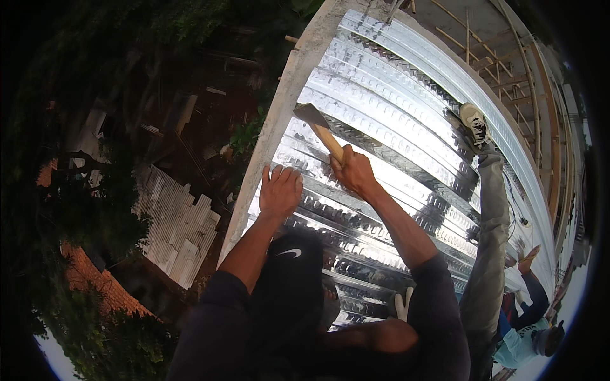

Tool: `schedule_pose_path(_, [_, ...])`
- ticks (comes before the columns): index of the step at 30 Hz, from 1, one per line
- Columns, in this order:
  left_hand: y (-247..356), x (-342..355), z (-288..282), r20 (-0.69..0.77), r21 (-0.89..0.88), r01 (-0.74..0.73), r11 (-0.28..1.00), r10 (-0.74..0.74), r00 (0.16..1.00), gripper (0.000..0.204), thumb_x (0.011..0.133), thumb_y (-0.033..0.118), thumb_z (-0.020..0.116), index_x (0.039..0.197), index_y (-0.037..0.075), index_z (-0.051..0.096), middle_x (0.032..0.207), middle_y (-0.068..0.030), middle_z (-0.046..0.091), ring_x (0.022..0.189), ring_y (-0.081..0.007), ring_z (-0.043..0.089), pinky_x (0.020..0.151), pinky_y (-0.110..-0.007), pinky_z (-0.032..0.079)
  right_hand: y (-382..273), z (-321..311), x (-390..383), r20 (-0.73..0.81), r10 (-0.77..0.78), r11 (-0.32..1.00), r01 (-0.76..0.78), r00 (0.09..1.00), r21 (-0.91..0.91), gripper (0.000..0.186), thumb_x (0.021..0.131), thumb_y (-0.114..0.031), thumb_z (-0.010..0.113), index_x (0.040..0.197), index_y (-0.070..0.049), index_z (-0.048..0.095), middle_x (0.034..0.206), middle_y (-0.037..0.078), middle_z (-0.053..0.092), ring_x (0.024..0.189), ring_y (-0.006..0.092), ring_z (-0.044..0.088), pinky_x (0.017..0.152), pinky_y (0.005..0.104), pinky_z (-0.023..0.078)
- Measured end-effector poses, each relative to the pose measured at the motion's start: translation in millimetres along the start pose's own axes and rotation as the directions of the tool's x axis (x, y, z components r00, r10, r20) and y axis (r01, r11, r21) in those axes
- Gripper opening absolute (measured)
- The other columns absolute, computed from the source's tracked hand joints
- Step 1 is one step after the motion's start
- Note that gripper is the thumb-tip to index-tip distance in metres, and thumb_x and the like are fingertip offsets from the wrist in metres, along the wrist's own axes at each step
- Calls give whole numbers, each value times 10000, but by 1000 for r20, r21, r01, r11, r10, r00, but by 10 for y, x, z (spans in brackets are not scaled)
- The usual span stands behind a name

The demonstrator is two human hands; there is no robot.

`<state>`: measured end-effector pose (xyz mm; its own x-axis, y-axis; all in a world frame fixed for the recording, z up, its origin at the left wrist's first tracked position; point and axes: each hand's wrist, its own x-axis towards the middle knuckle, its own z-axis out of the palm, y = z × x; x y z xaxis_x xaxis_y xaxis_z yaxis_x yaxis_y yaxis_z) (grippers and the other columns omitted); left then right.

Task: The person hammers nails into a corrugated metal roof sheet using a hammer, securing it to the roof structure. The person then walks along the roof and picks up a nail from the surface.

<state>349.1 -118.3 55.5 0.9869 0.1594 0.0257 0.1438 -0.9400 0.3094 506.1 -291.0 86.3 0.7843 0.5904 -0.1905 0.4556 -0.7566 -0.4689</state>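
Observation:
My right hand [354,170] is closed round the wooden handle of a hammer [327,141]. Its dark metal head hangs over the ribbed decking near the concrete edge. On the decking's left side my left hand [279,192] lies palm down with its fingers spread, holding nothing. Below both hands, shiny ribbed metal decking [381,120] runs in long overlapping strips, with rows of small embossed marks. My bent knees and dark clothing cover the lower part of it.
A concrete rim [264,133] borders the decking on the left; beyond it lie trees and a corrugated roof [178,225] far below. To the right stands a person's grey-trousered leg [492,216] with a pale shoe [473,124]. Another person [524,340] crouches at lower right. Timber framing [508,82] rises beyond.

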Motion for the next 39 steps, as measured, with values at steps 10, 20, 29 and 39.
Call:
schedule_pose_path(10, [-159, -106, -37, -25, -23, 18, 1000, -19, 1000, 310, 1019, 276, 495, 1167, 96, 701, 1212, -60, 670, 1263, -268, 526, 1175, -537, 252, -793, -722, 22, -455, -250, 857, 414, 855, 307, 296, 894, -178, 738, 966, 41, 551, 601, 227, 618, 548, 440, 642, 524, 475, 525])
schedule_pose_path(20, [-126, -84, 5, -36, -14, 4, 1000, -4, 999, 320, 1031, 280, 476, 1147, 81, 699, 1171, -59, 667, 1263, -276, 517, 1194, -537, 228, -269, -167, 17, 12, 25, 995, -26, 1000, 93, 448, 928, -375, 687, 977, 49, 550, 664, 241, 648, 606, 456, 658, 575, 526, 533])
schedule_pose_path(29, [-41, -11, 86, 4, -2, -10, 1000, 10, 1000, 322, 1029, 292, 469, 1174, 105, 687, 1217, -50, 655, 1266, -267, 520, 1194, -540, 229, 210, 235, 120, 158, 106, 990, -89, 982, -107, 418, 935, -338, 609, 1008, 73, 593, 802, 263, 694, 754, 425, 705, 713, 518, 568])
schedule_pose_path(39, [-26, -83, 40, 9, 19, -37, 999, 37, 999, 330, 1045, 276, 430, 1145, 97, 688, 1206, -63, 654, 1248, -274, 513, 1194, -536, 212, -178, -264, -1009, 210, 421, 725, -467, 882, 507, 464, 868, -328, 708, 1000, 112, 648, 782, 263, 703, 712, 369, 727, 688, 455, 572])
